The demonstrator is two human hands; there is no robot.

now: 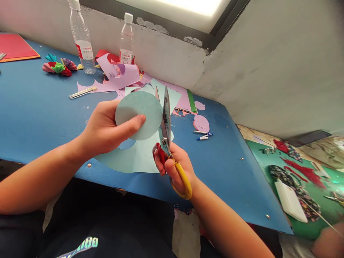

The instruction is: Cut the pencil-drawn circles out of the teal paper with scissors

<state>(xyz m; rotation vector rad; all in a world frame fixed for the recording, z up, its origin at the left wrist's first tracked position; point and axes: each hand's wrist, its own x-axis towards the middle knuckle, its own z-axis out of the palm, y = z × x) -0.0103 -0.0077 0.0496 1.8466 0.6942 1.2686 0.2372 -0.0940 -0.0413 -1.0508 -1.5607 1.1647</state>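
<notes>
Between the thumb and fingers of my left hand (pixel 107 125) is a pale blue-green paper circle (pixel 145 104), its face turned toward me. My right hand (pixel 177 165) grips a pair of scissors (pixel 166 125) by the handles, one yellow and one red. The blades point up and are parted, with the circle's right edge at them; whether they touch the paper I cannot tell. Beneath both hands a larger pale green sheet (pixel 129 159) with a rounded cut-out lies on the blue table (pixel 215 172).
Purple and red paper scraps (pixel 120 79) lie behind my hands, near two plastic bottles (pixel 84 46). To the right are small pink circles (pixel 201 123) and pens (pixel 203 136). A wall (pixel 161 50) borders the back; a green table (pixel 301 215) holds cloth pieces.
</notes>
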